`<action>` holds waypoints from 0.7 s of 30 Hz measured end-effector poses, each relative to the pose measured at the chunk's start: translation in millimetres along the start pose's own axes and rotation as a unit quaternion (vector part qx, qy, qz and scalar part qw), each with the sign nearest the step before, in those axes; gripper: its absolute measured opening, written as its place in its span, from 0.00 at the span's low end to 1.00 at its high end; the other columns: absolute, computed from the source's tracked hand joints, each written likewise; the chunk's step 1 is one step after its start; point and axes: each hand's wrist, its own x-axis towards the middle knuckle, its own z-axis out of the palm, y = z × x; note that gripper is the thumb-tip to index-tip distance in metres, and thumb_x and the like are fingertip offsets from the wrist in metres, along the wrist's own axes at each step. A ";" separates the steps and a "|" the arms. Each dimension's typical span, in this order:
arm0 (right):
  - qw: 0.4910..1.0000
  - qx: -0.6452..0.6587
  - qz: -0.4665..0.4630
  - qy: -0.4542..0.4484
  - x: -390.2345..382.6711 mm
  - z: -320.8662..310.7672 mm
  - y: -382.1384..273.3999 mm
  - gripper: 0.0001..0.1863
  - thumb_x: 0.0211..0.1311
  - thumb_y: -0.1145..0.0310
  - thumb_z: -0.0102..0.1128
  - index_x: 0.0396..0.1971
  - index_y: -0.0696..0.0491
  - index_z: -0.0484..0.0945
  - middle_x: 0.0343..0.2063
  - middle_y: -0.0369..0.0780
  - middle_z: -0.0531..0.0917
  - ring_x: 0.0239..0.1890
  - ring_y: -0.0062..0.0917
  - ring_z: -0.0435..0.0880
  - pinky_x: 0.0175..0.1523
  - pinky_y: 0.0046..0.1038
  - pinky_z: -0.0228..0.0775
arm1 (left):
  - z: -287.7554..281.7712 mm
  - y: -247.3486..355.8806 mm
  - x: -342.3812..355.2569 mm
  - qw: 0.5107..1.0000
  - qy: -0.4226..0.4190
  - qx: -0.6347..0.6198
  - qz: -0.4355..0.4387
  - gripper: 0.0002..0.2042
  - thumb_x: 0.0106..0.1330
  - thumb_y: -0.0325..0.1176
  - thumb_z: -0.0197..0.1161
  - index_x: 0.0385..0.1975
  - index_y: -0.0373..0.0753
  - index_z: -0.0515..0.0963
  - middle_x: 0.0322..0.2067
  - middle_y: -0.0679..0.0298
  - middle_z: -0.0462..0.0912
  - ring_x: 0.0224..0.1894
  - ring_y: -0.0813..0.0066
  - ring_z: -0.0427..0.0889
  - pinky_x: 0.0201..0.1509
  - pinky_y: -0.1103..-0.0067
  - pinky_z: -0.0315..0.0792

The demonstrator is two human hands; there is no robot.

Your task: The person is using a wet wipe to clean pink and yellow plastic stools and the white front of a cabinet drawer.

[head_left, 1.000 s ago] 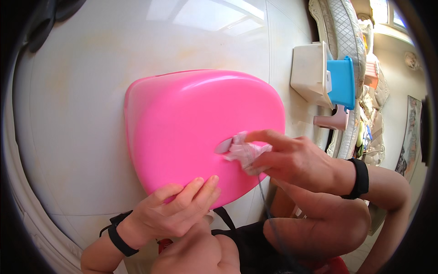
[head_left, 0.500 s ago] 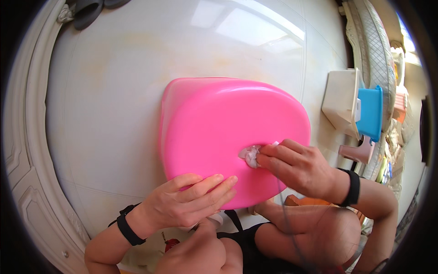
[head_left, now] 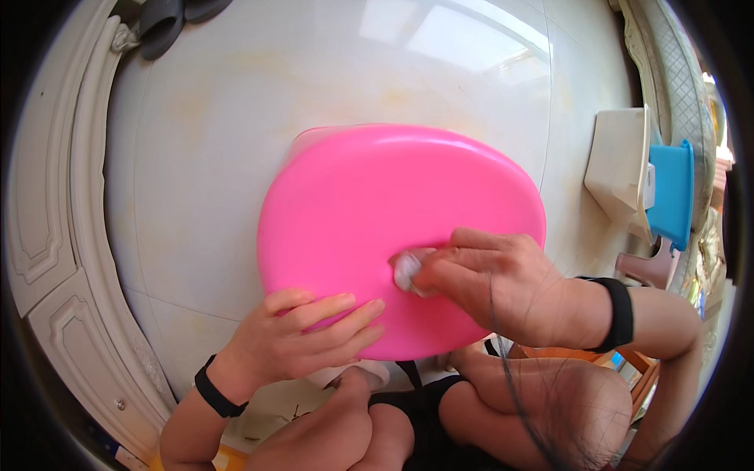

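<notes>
The pink plastic piece [head_left: 397,188], perhaps a stool or upturned tub, sits on the tiled floor in front of me, its broad rounded top facing up. Its near rim is held by my left hand [head_left: 306,341], fingers lying over the top. With closed fingers, my right hand [head_left: 495,290] presses a crumpled white tissue [head_left: 408,271] into the small oval opening right of centre, hiding much of that opening. Black bands are on both my wrists, and some strands of hair hang across the view by my right hand.
A carved white cabinet [head_left: 51,212] runs along the left, with dark slippers [head_left: 161,31] at top left. At right stand a cream bin [head_left: 613,161], a blue bin [head_left: 667,196] and a small pale stool [head_left: 644,263], beside a quilted padded piece [head_left: 687,102]. My bare knees are below.
My right hand has turned and pushed the tissue lower into the opening, covering more of it. My left hand stays on the rim. The view has shifted, bringing more cabinet into sight.
</notes>
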 end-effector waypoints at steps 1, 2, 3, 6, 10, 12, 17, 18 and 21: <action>0.998 -0.023 -0.031 -0.050 -6.7 -8.5 3.5 0.12 0.47 0.74 0.58 0.35 0.59 0.78 0.31 0.39 0.83 0.37 0.29 0.80 0.34 0.28 0.78 | -0.2 3.0 1.2 1.000 -0.004 0.001 0.004 0.10 0.62 0.38 0.58 0.42 0.60 0.80 0.54 0.85 0.76 0.55 0.85 0.69 0.61 0.79 0.58; 0.998 -0.020 -0.030 -0.045 -14.4 -9.0 4.9 0.12 0.47 0.74 0.58 0.35 0.59 0.78 0.31 0.39 0.83 0.37 0.29 0.80 0.34 0.28 0.78 | 0.4 6.1 2.2 1.000 -0.011 0.002 0.007 0.10 0.62 0.38 0.58 0.43 0.61 0.80 0.54 0.86 0.76 0.55 0.86 0.69 0.62 0.79 0.57; 0.996 -0.058 -0.059 -0.038 -23.0 -7.8 4.0 0.11 0.47 0.73 0.58 0.33 0.60 0.77 0.29 0.39 0.82 0.37 0.29 0.79 0.32 0.27 0.77 | 1.2 8.9 2.7 1.000 -0.018 0.003 0.010 0.11 0.62 0.39 0.59 0.43 0.61 0.79 0.54 0.87 0.75 0.56 0.86 0.68 0.63 0.79 0.57; 0.993 -0.073 -0.089 0.012 -24.1 12.3 12.4 0.09 0.46 0.73 0.57 0.29 0.60 0.75 0.26 0.39 0.80 0.37 0.28 0.78 0.28 0.24 0.77 | -0.2 11.7 -1.4 0.997 -0.053 0.057 0.025 0.14 0.62 0.56 0.60 0.48 0.69 0.75 0.53 0.89 0.75 0.56 0.83 0.67 0.67 0.74 0.55; 0.994 -0.097 -0.044 0.037 -5.3 32.5 1.3 0.06 0.48 0.71 0.57 0.25 0.58 0.72 0.21 0.38 0.77 0.37 0.27 0.78 0.25 0.26 0.76 | 2.0 9.7 0.8 0.995 -0.054 0.070 0.039 0.14 0.62 0.55 0.61 0.47 0.69 0.76 0.53 0.88 0.75 0.56 0.82 0.67 0.66 0.73 0.55; 0.995 -0.093 -0.034 -0.009 -8.4 23.3 6.2 0.14 0.44 0.73 0.58 0.35 0.57 0.75 0.29 0.36 0.80 0.34 0.22 0.79 0.26 0.22 0.74 | 3.2 8.0 0.3 0.995 -0.053 0.075 0.035 0.13 0.62 0.55 0.61 0.46 0.69 0.76 0.53 0.88 0.75 0.56 0.81 0.67 0.65 0.73 0.55; 0.995 -0.057 -0.079 -0.033 -33.5 -7.1 15.8 0.13 0.46 0.73 0.58 0.35 0.58 0.74 0.29 0.36 0.80 0.33 0.23 0.79 0.26 0.22 0.75 | -4.2 10.6 3.5 0.993 -0.083 0.072 0.039 0.14 0.62 0.55 0.61 0.47 0.69 0.76 0.53 0.88 0.75 0.55 0.81 0.67 0.64 0.73 0.55; 0.995 -0.057 -0.080 -0.033 -32.2 -5.1 15.8 0.13 0.46 0.73 0.58 0.35 0.58 0.74 0.29 0.36 0.80 0.33 0.23 0.79 0.26 0.22 0.75 | -4.9 11.7 5.2 0.993 -0.083 0.073 0.040 0.14 0.62 0.55 0.61 0.47 0.69 0.76 0.54 0.88 0.75 0.55 0.81 0.67 0.64 0.72 0.55; 0.994 -0.073 -0.070 -0.046 -13.6 5.0 12.3 0.14 0.47 0.73 0.58 0.37 0.58 0.74 0.29 0.36 0.81 0.34 0.24 0.81 0.27 0.22 0.75 | -3.7 11.2 6.1 0.993 -0.084 0.068 0.039 0.14 0.62 0.55 0.61 0.47 0.68 0.76 0.53 0.87 0.75 0.55 0.81 0.67 0.64 0.73 0.55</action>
